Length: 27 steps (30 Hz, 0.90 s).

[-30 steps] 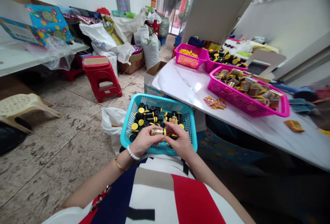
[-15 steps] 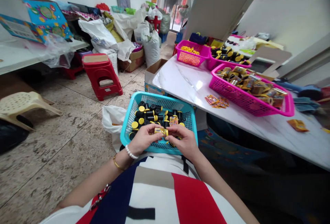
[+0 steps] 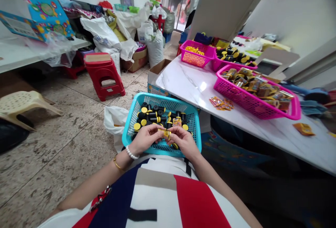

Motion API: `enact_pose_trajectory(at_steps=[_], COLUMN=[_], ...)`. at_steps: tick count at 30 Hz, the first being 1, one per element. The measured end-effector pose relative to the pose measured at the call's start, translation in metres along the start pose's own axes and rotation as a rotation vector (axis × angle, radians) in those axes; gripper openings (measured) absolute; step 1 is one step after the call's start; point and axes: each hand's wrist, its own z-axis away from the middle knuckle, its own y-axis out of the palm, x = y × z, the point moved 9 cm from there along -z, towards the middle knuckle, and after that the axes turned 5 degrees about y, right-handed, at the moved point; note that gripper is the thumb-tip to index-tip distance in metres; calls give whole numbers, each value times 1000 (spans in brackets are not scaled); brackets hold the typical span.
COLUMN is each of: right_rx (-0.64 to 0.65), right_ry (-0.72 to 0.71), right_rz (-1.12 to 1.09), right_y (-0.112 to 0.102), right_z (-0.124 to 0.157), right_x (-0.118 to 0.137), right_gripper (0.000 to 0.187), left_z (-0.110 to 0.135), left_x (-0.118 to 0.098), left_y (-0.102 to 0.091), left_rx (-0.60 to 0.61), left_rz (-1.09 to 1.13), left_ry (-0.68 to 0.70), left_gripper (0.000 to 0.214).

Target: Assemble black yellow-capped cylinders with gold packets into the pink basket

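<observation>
A turquoise basket point(image 3: 130, 124) rests on my lap, holding several small black tubes with yellow caps point(image 3: 149, 114). Over its near side my left hand point(image 3: 145, 138) and my right hand point(image 3: 183, 140) pinch the two ends of one small tube with a yellow label point(image 3: 166, 134). Both hands have their fingers closed around it. A pearl bracelet and a gold bangle circle my left wrist.
A white marble table point(image 3: 189, 84) stands to the right with three pink baskets point(image 3: 252, 103) of tubes and caps, plus loose orange packets point(image 3: 220, 102). On the floor are a red stool point(image 3: 103, 74), a beige stool point(image 3: 22, 103), sacks and boxes. A person stands at the far doorway.
The tube between my fingers has been turned and tilted slightly; my hands stay over the basket's near side. The view shifted a little, and a person has come into sight at the doorway.
</observation>
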Motion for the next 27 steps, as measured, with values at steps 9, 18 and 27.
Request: enact_pose_trajectory(at_steps=[9,18,27], right_rx=[-16,-5,21], right_ry=[-86,-316,-269], right_rz=[-49,42,30], right_y=[-2,8,7], right_z=[-2,6,4], right_x=[-2,25,18], right_gripper=[24,7,11], left_z=[1,4,7], left_x=[13,25,27], left_y=[19,24,30], left_rx=[132,135,169], left_rz=[268,269,345], left_ry=[-168,-342,-379], left_gripper=[39,45,45])
